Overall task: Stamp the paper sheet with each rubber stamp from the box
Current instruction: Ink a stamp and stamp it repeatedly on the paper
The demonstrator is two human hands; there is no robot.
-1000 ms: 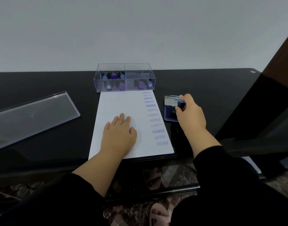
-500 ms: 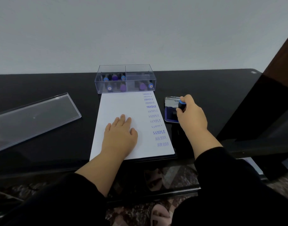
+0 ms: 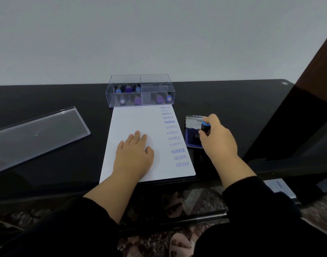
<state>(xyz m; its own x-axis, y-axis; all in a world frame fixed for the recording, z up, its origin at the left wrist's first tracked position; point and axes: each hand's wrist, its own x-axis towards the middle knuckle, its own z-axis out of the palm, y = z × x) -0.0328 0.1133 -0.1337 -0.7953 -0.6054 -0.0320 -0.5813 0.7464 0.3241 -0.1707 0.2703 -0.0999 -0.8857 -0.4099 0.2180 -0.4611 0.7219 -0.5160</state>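
A white paper sheet (image 3: 138,119) lies on the black table, with blue FRAGILE, SAMPLE and AIR MAIL prints down its right side. My left hand (image 3: 134,154) rests flat on the sheet with straight fingers. My right hand (image 3: 217,138) grips a black rubber stamp with a blue top (image 3: 205,127), held down on the open blue ink pad (image 3: 193,138) right of the sheet. A clear plastic box (image 3: 140,90) at the sheet's far edge holds several stamps with blue and purple tops.
The box's clear lid (image 3: 34,134) lies on the table at the left. A dark wooden upright (image 3: 314,75) rises at the right. The table's front edge (image 3: 47,193) runs just below the sheet; the floor and a sandalled foot (image 3: 180,244) show beneath.
Both hands stay where they were; the right hand keeps the stamp on the ink pad. Only the camera view has shifted slightly.
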